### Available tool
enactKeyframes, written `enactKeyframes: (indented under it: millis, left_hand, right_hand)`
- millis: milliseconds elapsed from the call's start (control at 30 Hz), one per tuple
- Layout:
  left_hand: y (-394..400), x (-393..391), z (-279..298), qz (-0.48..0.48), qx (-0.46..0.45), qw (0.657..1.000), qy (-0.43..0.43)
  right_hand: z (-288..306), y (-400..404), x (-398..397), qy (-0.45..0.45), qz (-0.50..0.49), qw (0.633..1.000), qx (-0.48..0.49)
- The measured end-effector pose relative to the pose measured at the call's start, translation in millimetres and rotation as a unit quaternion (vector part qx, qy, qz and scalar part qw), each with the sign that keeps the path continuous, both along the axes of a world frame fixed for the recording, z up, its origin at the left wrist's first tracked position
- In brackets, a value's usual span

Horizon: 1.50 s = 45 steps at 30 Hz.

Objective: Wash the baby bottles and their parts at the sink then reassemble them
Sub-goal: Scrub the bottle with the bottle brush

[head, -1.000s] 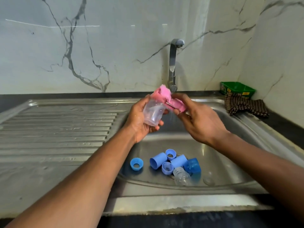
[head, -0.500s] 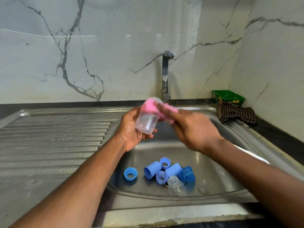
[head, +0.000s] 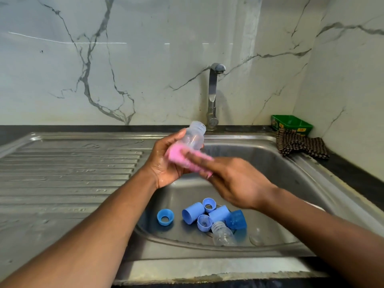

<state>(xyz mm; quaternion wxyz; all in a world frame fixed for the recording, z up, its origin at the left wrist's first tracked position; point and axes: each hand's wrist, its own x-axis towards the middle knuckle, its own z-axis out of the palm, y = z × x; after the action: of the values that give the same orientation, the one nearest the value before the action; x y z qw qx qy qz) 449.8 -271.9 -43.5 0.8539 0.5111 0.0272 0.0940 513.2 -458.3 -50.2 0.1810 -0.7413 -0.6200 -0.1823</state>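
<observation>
Left hand [head: 166, 165] fingers curled round a clear baby bottle [head: 193, 137], threaded neck tilted up toward the far right, just in front of the tap [head: 213, 96]. Right hand [head: 234, 181] fingers straight and together, blurred, pressing a pink sponge [head: 180, 155] flat against the bottle's lower side. Both held over the far half of the steel sink [head: 280, 163], well above its floor. Below, near the front wall of the basin, clustered and touching: blue caps [head: 193, 213], blue collar rings [head: 208, 204], a darker translucent blue cap [head: 235, 219], a second clear bottle [head: 223, 234] lying on its side. One blue ring [head: 165, 217] apart, to the left. Open basin floor right of the cluster. Ribbed drainboard [head: 72, 169] to the left. Far right on the table: checked cloth [head: 301, 143] overlapping the sink rim, green tray [head: 292, 123] behind it in the corner.
</observation>
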Motion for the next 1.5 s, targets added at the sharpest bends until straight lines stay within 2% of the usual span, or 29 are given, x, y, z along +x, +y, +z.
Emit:
enactKeyframes:
  millis: [33, 100, 167, 200, 300, 333, 400, 433, 533, 667, 800, 933, 1000, 1133, 1233, 1367, 1433, 1500]
  left_hand:
    - [2, 1, 0, 0.007, 0.002, 1.000, 0.010]
    - [4, 3, 0, 0.023, 0.004, 1.000, 0.015]
    - [2, 4, -3, 0.024, 0.015, 0.999, 0.016]
    - [1, 5, -4, 0.025, 0.012, 0.999, 0.024]
    - [0, 8, 1, 0.014, -0.030, 0.998, 0.048]
    - [0, 7, 3, -0.005, -0.025, 0.998, 0.065]
    - [1, 0, 10, -0.059, -0.024, 0.994, 0.085]
    - [4, 3, 7, -0.071, -0.038, 0.995, 0.058]
    - [6, 3, -2, -0.027, -0.004, 1.000, 0.008]
    - [6, 5, -6, -0.048, -0.025, 0.998, -0.035]
    - [8, 1, -5, -0.076, -0.010, 0.996, -0.040]
    - [2, 2, -2, -0.031, 0.010, 0.999, -0.023]
    - [5, 4, -1, 0.010, -0.010, 1.000, -0.017]
    - [14, 6, -1, 0.024, 0.013, 1.000, -0.015]
    - [11, 3, -3, 0.007, 0.007, 1.000, -0.007]
    - [10, -1, -4, -0.010, 0.003, 1.000, -0.008]
    - [8, -1, -3, -0.017, 0.015, 1.000, 0.004]
    - [5, 0, -3, -0.009, 0.021, 0.999, 0.026]
  right_hand:
    - [-1, 2, -3, -0.032, 0.010, 0.999, -0.019]
    - [10, 6, 6, -0.071, -0.063, 0.995, 0.033]
    - [21, 4, 20, -0.016, -0.136, 0.987, 0.083]
    - [20, 0, 23, 0.006, -0.138, 0.987, 0.084]
    - [13, -3, 0, 0.052, -0.025, 0.998, 0.006]
    - [10, -2, -4, 0.043, 0.009, 0.999, -0.021]
    - [12, 3, 2, -0.017, -0.014, 1.000, -0.010]
    - [18, 4, 11, -0.023, -0.056, 0.998, 0.026]
    - [19, 1, 16, 0.033, -0.129, 0.986, 0.097]
    - [10, 0, -8, 0.082, -0.005, 0.995, 0.052]
    - [20, -8, 11, 0.056, -0.056, 0.995, 0.060]
    - [20, -9, 2, 0.128, -0.056, 0.987, 0.080]
    - [24, -4, -2, 0.154, -0.037, 0.982, 0.104]
    - [21, 8, -13, 0.081, 0.005, 0.994, 0.068]
    - [24, 8, -17, 0.033, -0.006, 0.998, 0.045]
    - [26, 1, -22, -0.076, -0.048, 0.996, -0.012]
    - [27, 3, -24, -0.092, -0.070, 0.993, -0.032]
    - [31, 9, -17, -0.073, -0.100, 0.992, 0.000]
